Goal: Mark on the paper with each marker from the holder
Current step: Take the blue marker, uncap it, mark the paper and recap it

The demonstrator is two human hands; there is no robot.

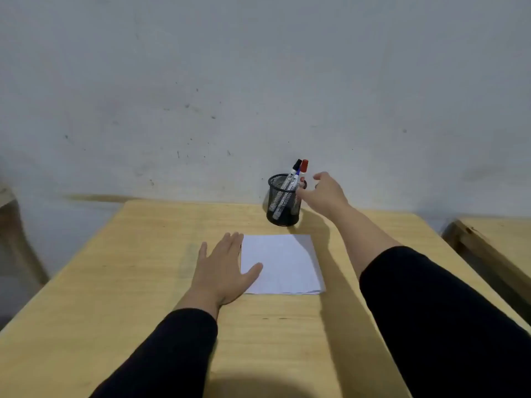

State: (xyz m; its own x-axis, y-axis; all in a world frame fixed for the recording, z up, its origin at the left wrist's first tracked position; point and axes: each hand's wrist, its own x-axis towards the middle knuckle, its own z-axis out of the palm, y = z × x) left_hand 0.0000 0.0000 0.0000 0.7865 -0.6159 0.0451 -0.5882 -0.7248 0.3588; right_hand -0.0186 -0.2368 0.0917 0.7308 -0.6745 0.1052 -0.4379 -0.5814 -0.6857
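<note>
Wooden desk (115, 282) against grey wall. Left hand (222, 267) spread flat, pinning paper (283, 265) edge. Right hand (323, 193) open, empty, reaching holder (283, 201); red marker (304, 168) nearest. Step: first pick. Next: pinch one marker, lift straight.

Pale wooden tabletop (115, 282) against grey scuffed wall (258, 67). Black wire-mesh cylindrical holder (283, 209) near far edge, with black-capped marker (296, 165), blue-capped marker (296, 173), red-capped marker (304, 167) leaning right. White square paper sheet (284, 265) just in front of holder. Left hand (222, 271) flat, fingers spread, thumb on paper's left edge. Right hand (323, 196) beside holder rim, fingers apart, nothing gripped. Black sleeves on both arms.
</note>
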